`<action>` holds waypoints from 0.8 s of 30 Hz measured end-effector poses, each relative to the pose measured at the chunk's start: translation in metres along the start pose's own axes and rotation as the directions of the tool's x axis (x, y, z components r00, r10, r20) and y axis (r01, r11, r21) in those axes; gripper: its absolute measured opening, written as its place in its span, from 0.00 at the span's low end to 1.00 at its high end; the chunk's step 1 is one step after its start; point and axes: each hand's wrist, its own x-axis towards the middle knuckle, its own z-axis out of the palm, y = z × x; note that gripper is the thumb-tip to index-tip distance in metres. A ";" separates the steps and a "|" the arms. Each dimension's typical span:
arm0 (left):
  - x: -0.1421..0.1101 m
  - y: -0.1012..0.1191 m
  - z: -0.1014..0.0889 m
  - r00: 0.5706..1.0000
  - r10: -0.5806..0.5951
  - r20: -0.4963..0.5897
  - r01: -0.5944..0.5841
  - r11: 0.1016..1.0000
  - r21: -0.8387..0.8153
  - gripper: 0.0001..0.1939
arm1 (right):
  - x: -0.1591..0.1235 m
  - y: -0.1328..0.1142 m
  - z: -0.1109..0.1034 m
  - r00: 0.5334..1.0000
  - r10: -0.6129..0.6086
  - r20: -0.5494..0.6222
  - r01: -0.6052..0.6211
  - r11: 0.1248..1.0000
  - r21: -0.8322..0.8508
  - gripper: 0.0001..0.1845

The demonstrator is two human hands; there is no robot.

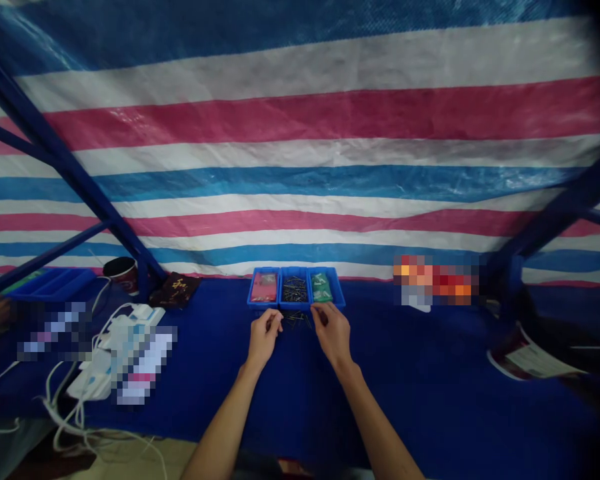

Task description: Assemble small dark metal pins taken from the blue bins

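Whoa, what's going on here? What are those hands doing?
A person is at a blue-covered table, using bare hands. The left hand and right hand are close together, fingers pinched, by a little scatter of small dark metal pieces. Just past them stand three blue plastic bins, and the middle one holds more dark pieces.

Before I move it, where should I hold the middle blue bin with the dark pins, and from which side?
Probably take the middle blue bin by its front rim, from your side: the left bin and right bin touch its sides, though loose dark pins lie just in front.
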 end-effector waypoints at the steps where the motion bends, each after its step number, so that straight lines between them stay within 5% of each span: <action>1: 0.000 -0.001 0.000 1.000 -0.001 -0.014 0.001 1.000 0.018 0.17 | -0.007 0.005 0.000 1.000 0.008 0.030 -0.007 1.000 -0.024 0.16; 8: 0.001 -0.004 0.000 0.999 0.012 -0.038 -0.008 0.993 0.117 0.17 | -0.022 0.022 0.011 0.992 0.057 0.116 -0.044 0.992 -0.116 0.13; 24: 0.000 0.003 0.000 0.998 0.014 0.059 -0.023 0.990 0.140 0.19 | -0.021 0.016 0.021 0.982 0.134 0.133 -0.092 0.955 -0.283 0.08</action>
